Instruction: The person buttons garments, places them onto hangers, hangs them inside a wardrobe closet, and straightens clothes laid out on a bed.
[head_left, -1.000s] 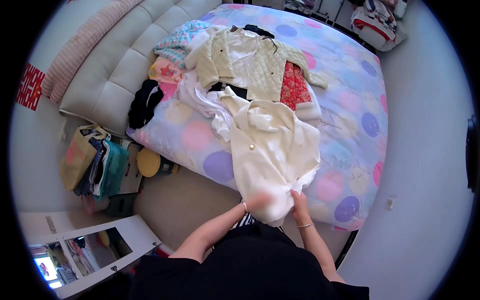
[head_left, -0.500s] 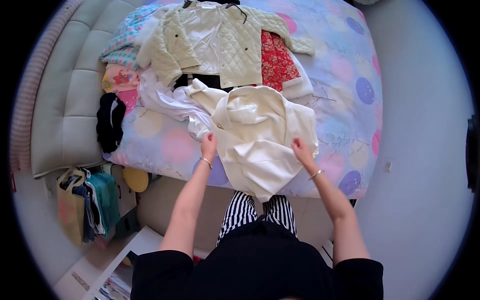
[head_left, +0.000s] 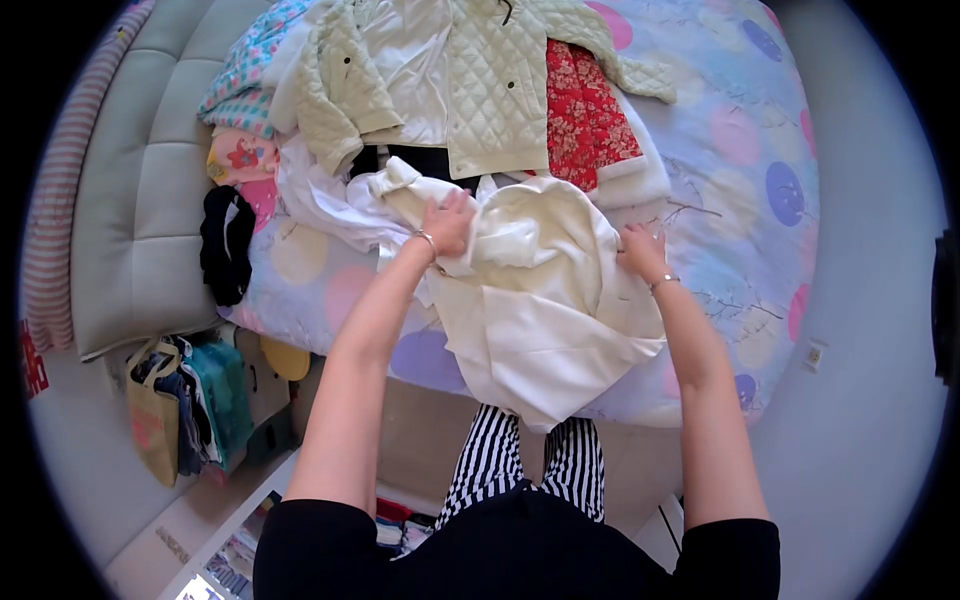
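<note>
A cream jacket (head_left: 545,325) lies crumpled at the front of the bed, its lower tip hanging over the edge toward my legs. Its collar and inner side face up. My left hand (head_left: 450,222) lies on the upper left of the jacket, near a sleeve, with the fingers spread. At the jacket's right edge, my right hand (head_left: 643,252) touches the cloth, fingers stretched and apart. Just beyond is a quilted pale green jacket (head_left: 495,110) with a white lining, over a red floral garment (head_left: 590,120) with a white border.
White cloth (head_left: 325,195) and a black garment (head_left: 227,245) lie to the left. A padded headboard (head_left: 140,220) borders the bed (head_left: 745,215). Below it hangs a beige bag (head_left: 152,425) beside folded clothes. A wall socket (head_left: 815,355) is at right.
Both hands have moved forward over the jacket and their closed fingers have opened. The left went right, onto the cloth; the right is now at its edge. The camera view has shifted slightly.
</note>
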